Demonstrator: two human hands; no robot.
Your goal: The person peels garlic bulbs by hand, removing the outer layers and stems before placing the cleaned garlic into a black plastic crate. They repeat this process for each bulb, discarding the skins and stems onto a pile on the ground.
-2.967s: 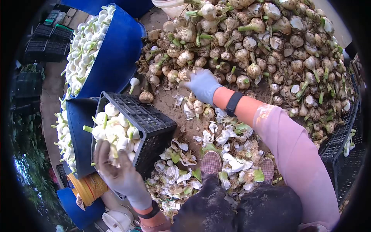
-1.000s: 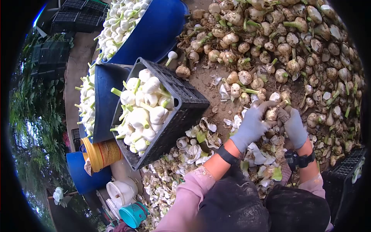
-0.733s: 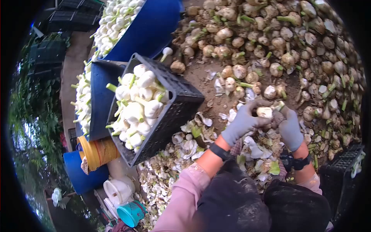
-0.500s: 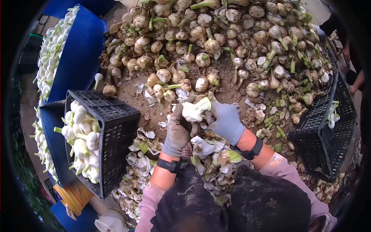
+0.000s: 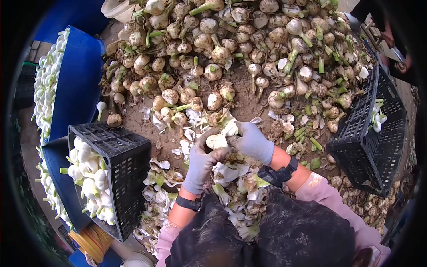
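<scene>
Centrally, just above the person's knees, both gloved hands meet on one garlic bulb (image 5: 216, 141). The left hand (image 5: 200, 162), in a grey glove, curls its fingers around the lower side of the bulb and grips it firmly. The right hand (image 5: 254, 142), in a paler glove, closes on the bulb from the other side, its fingertips pinching the loose skin near the pale green stem stub. The bulb's exposed part looks white and mostly clean. A black watch (image 5: 278, 173) sits on the right wrist, with a pink sleeve (image 5: 329, 200) behind it.

Below the hands, a heap of peelings (image 5: 235, 196) lies on the ground and over the person's feet. Beyond the hands, a large pile of unpeeled bulbs (image 5: 249, 40), dirty and with green stems, covers the dirt. To the left, a black crate (image 5: 129, 164) stands tilted and holds peeled white bulbs (image 5: 89, 178). Farther left, a blue tub (image 5: 78, 84) is also filled with white bulbs. To the right, well apart from the hands, a second black crate (image 5: 373, 147) holds only a few.
</scene>
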